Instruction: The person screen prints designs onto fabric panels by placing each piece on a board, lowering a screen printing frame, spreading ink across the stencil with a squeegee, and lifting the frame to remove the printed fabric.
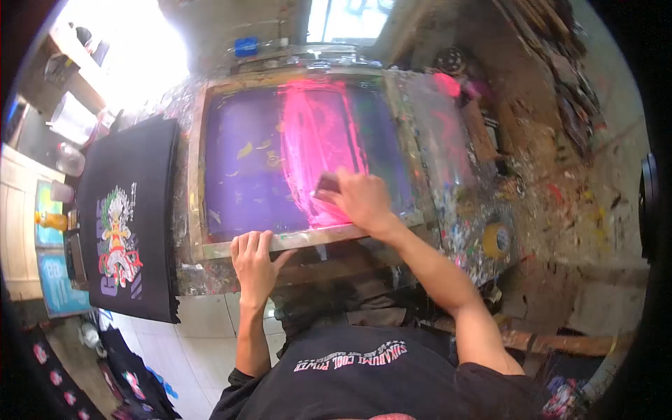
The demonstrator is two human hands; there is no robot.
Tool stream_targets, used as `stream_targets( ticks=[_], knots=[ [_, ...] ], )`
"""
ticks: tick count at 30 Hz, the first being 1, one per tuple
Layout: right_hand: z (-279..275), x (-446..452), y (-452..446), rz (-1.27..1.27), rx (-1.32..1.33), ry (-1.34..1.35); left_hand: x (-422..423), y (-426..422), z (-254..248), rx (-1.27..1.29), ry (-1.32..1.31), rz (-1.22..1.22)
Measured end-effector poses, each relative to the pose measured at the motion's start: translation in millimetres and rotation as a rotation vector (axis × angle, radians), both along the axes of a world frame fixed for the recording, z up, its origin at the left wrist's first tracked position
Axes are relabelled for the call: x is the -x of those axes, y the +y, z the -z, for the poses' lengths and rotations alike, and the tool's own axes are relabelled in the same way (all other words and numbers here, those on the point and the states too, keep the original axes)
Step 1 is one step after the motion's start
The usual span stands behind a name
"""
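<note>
A wooden-framed printing screen lies flat on the worktable, its mesh purple and green. Down the middle of the mesh runs a wide streak of bright pink ink. My right hand is closed on a dark squeegee, which is over the near end of the pink streak; its lower edge is partly hidden by my fingers. My left hand grips the near rail of the frame, fingers bent over the top and thumb stretched along the side.
Black printed fabric lies in a stack left of the screen. A roll of tape sits on the ink-splattered table at right. Clear jars and a yellow bottle stand far left. A blue container is behind the screen.
</note>
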State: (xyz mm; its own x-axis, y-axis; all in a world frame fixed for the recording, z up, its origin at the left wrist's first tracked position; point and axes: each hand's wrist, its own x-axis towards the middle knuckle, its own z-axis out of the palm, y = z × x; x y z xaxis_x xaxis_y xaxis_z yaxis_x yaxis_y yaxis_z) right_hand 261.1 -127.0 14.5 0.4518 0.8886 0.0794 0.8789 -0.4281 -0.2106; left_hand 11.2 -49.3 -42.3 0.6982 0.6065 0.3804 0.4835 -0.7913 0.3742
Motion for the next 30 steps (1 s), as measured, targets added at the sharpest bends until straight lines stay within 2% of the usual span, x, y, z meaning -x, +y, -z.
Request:
stream_targets(
  ticks=[4, 7, 9, 10, 12, 16, 18, 22, 24, 27, 28, 30],
  knots=[
    [-10, -6, 8, -0.079, -0.018, -0.004, 5, -1, -3, 0.000, -0.004, 0.010],
    [-2, -7, -15, -0.243, 0.044, 0.030, 7, -4, -1, 0.030, -0.005, -0.001],
    [23, 1, -30, -0.393, -0.146, -0.239, 5, 1, -4, 0.029, -0.016, -0.026],
    [28, 3, -28, -0.486, -0.336, -0.399, 4, 2, -4, 0.035, -0.019, -0.020],
    [41, -19, -3, -0.576, -0.429, -0.459, 5, 0, -6, 0.058, -0.004, -0.010],
    [44, -115, 111, -0.465, -0.555, -0.660, 3, -1, -6, 0.046, 0.010, -0.006],
    [37, -151, 148, -0.444, -0.371, -0.561, 3, -2, -9, 0.038, 0.020, 0.001],
    [52, -159, 155, -0.437, -0.470, -0.621, 2, -2, -10, 0.068, 0.033, -0.033],
    [28, -149, 139, -0.422, -0.147, -0.305, 1, -2, -7, 0.076, 0.047, -0.044],
    [7, -166, 163, -0.553, -0.149, -0.279, 0, 1, -8, 0.111, 0.091, -0.045],
    [15, -180, 185, -0.508, -0.227, -0.302, -2, 0, -9, 0.128, 0.070, -0.054],
    [3, -195, 210, -0.381, -0.154, -0.240, -1, -1, -10, 0.143, 0.098, -0.041]
  ],
)
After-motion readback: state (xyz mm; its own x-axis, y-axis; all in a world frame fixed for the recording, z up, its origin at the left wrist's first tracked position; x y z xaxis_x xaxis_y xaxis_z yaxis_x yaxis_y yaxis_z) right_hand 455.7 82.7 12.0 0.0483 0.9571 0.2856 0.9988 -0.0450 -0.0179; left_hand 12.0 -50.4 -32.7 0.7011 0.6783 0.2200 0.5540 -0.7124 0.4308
